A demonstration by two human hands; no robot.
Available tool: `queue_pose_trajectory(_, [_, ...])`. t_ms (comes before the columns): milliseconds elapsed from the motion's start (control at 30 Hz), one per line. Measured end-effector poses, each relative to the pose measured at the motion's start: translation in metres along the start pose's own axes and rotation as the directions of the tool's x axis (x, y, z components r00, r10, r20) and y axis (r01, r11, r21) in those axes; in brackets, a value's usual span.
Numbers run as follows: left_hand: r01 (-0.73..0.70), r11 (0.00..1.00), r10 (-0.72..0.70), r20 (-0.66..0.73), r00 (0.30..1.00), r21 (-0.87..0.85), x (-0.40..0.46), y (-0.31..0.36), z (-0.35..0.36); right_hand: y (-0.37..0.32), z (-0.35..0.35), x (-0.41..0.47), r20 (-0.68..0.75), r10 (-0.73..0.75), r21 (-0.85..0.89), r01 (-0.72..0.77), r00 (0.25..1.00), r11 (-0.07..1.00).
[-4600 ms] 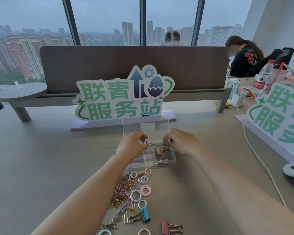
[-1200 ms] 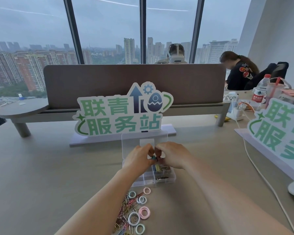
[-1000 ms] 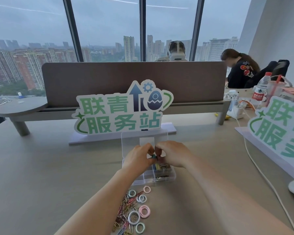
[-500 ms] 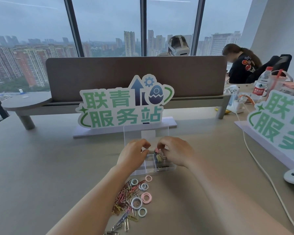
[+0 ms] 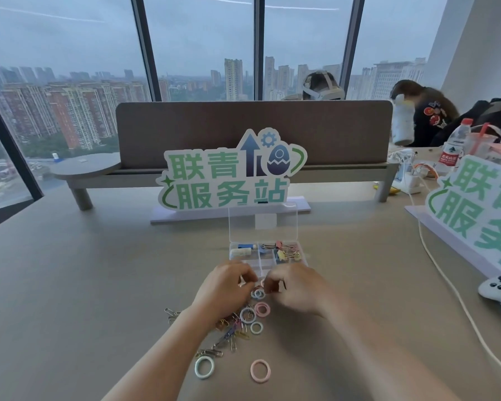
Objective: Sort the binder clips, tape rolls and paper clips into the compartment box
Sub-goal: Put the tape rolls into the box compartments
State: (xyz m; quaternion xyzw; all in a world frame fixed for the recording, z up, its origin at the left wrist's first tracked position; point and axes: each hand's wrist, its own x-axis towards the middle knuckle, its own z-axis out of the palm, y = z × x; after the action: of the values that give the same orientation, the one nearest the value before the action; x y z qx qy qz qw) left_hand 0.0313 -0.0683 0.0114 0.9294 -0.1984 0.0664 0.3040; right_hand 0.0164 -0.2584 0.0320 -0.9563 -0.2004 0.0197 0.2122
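Observation:
The clear compartment box [image 5: 262, 263] stands with its lid up; its right rear cells hold coloured binder clips [image 5: 285, 251], and a left cell holds blue and white items [image 5: 242, 249]. My left hand [image 5: 225, 288] and my right hand [image 5: 293, 288] hover side by side just in front of the box, fingers curled down over small tape rolls [image 5: 258, 293]. Whether either hand grips one is hidden. Nearer me lie more tape rolls, among them a pink one [image 5: 262, 309] and a mint one [image 5: 204, 367], and a heap of coloured paper clips [image 5: 232, 328].
A green-lettered sign [image 5: 232, 175] stands right behind the box, a second sign [image 5: 480, 204] at the right. A white cable [image 5: 446, 279] and a game controller [image 5: 498, 290] lie at the right. A brown partition [image 5: 255, 131] backs the desk, with people beyond it.
Both hands have drawn back from over the box's right cells to the tape rolls in front of it. The binder clip that they held is no longer in them.

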Motion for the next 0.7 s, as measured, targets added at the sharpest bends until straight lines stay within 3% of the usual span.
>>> queue_pose_trajectory(400, [-0.101,0.993,0.096,0.088,0.992,0.055,-0.044,0.001,0.001,-0.019,0.009,-0.025,0.017,-0.034,-0.041,0.035,0.999,0.999])
queue_pose_trajectory(700, [-0.066,0.989,0.053,0.106,0.993,0.129,-0.048,0.002,-0.002,-0.021,0.012,-0.026,0.036,0.013,-0.181,-0.007,0.999,0.983])
